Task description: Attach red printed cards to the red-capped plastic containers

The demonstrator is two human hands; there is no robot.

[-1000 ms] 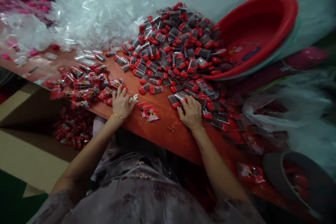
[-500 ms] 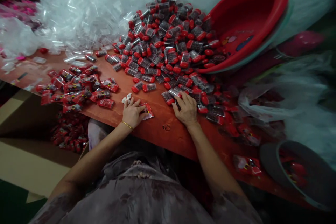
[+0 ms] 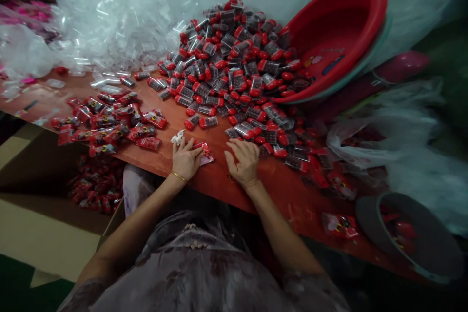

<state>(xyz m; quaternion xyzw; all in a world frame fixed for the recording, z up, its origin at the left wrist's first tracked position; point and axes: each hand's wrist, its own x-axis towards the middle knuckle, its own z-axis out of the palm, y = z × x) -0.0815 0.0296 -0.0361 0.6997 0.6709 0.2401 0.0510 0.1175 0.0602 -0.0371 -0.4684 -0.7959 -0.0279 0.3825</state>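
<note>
Can see printed figures on the heaped red packets [image 3: 106, 122] and pale marks like lettering in the red basin [image 3: 329, 29], both too blurred to read. Has the left hand [image 3: 185, 160] palm down and partly open, with fingers loosely spread, touching a flat red packet [image 3: 206, 152] on the orange table [image 3: 215, 183], near a crumpled white scrap [image 3: 178, 137]. Has the right hand [image 3: 244, 162] half open, with fingers bent and thumb apart, on the near side of the red-capped clear containers [image 3: 234, 68]; cannot tell about contact with them or about anything beneath the fingers. Can make out only part of the flat packet, partly covered by the left hand. Cannot count the containers, overlapping in their pile, nor see all of the cardboard box [image 3: 40, 229], cut off at left.
</note>
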